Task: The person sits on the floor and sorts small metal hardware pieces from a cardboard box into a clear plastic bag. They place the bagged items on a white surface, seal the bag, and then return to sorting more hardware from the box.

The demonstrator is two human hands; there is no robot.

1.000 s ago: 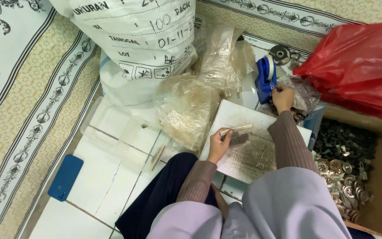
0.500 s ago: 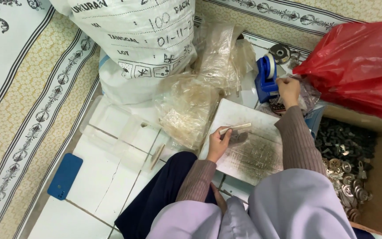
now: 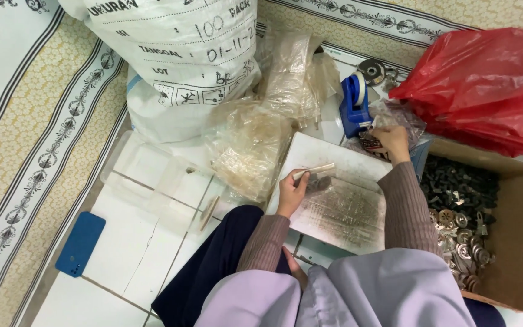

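Observation:
My left hand (image 3: 292,189) holds a small folded clear packet (image 3: 315,170) over a worn white board (image 3: 340,194) on my lap. My right hand (image 3: 390,142) reaches forward to the blue tape dispenser (image 3: 355,104) and its fingers are closed at the dispenser's front edge, beside a clear bag of small dark parts (image 3: 394,118). Whether the fingers grip tape I cannot tell.
A large white sack (image 3: 177,54) stands ahead, with crumpled clear plastic bags (image 3: 255,139) before it. A red plastic bag (image 3: 485,85) lies at the right above a cardboard box (image 3: 516,242) of metal parts. A blue phone (image 3: 80,243) rests on the white floor tiles at the left.
My right hand has moved a little forward to the tape dispenser. The left hand keeps the packet in about the same place on the board.

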